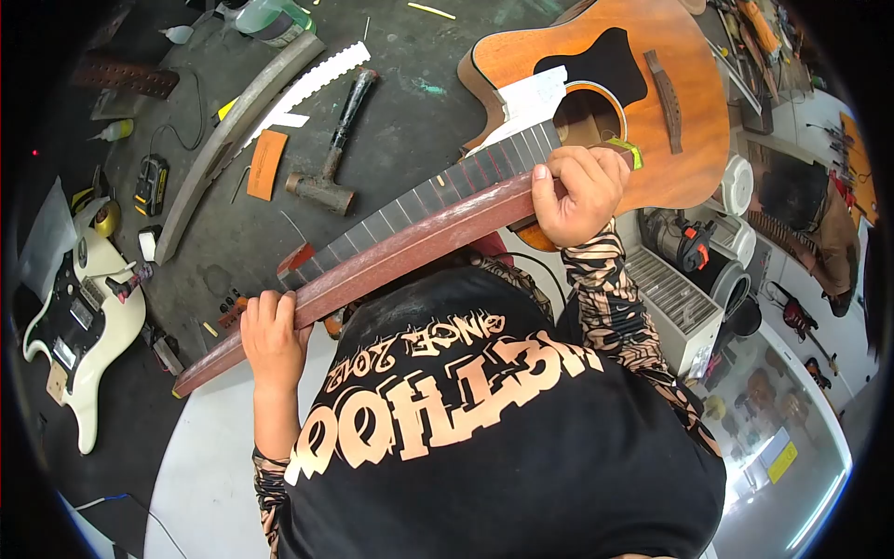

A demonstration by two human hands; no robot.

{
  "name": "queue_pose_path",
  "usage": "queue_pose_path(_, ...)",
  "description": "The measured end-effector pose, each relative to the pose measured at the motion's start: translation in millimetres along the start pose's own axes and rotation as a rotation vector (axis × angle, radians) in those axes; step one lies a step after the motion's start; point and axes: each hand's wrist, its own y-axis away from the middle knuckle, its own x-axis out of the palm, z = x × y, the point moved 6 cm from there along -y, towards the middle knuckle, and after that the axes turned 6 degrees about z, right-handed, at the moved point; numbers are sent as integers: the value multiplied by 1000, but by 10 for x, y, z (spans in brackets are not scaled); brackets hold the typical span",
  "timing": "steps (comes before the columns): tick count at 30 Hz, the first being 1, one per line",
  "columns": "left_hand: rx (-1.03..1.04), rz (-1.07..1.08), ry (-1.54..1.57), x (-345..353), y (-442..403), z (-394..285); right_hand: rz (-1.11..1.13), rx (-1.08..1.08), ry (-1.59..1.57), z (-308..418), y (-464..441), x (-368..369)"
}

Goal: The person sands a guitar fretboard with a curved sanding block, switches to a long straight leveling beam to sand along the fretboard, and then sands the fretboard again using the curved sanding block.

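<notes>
A long reddish-brown bar [410, 242] runs diagonally across the view, along the near edge of a guitar's dark fretboard [419, 205]. My left hand [272, 337] grips the bar toward its lower left end, fingers curled over the top. Near the upper right end, my right hand [582, 194] is closed around it, beside the soundhole. The acoustic guitar [605, 56] has an orange-brown top, a black pickguard and a dark bridge. White paper [531, 98] covers the top beside the fretboard's end. Whether the bar's underside touches the frets is hidden.
A hammer [331, 154], an orange-brown block [267, 165], a white notched strip [317, 93] and a curved grey bar [233, 140] lie on the dark bench. A cream electric guitar body [102, 326] sits at left. A machine with a vent grille [666, 293] stands at right.
</notes>
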Motion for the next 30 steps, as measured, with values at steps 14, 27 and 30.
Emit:
queue_pose_path(14, -12, 83, -14, 38, -131, -264, -8, -24, 72, -293, -90, -80)
queue_pose_path(27, 64, 163, -17, -69, -261, -345, -28, -23, 54, -448, -196, -101)
queue_pose_path(30, 30, 132, -58, -81, -114, -192, -8, 49, 2, -226, -141, -27)
